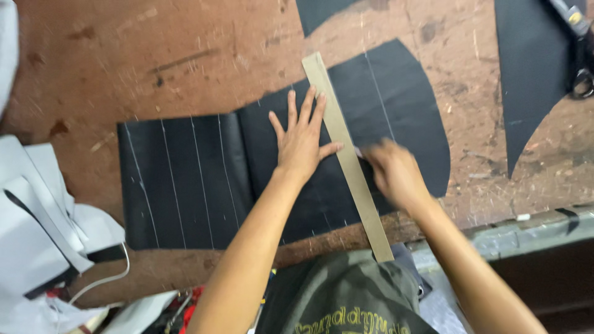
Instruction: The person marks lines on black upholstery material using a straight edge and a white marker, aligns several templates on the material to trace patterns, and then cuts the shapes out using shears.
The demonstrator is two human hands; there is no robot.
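A long tan ruler strip (346, 154) lies slantwise across a black sheet (260, 167) spread flat on the worn brown bench (124, 62). The left hand (301, 139) rests just left of the strip, fingers spread flat on the sheet, thumb touching the strip's edge. The right hand (393, 173) sits against the strip's right side, blurred (whether its fingers pinch a marker I cannot tell). White chalk lines (176, 179) run across the sheet's left part. More black pieces (532, 68) lie at the upper right, scissors (581, 68) upon them.
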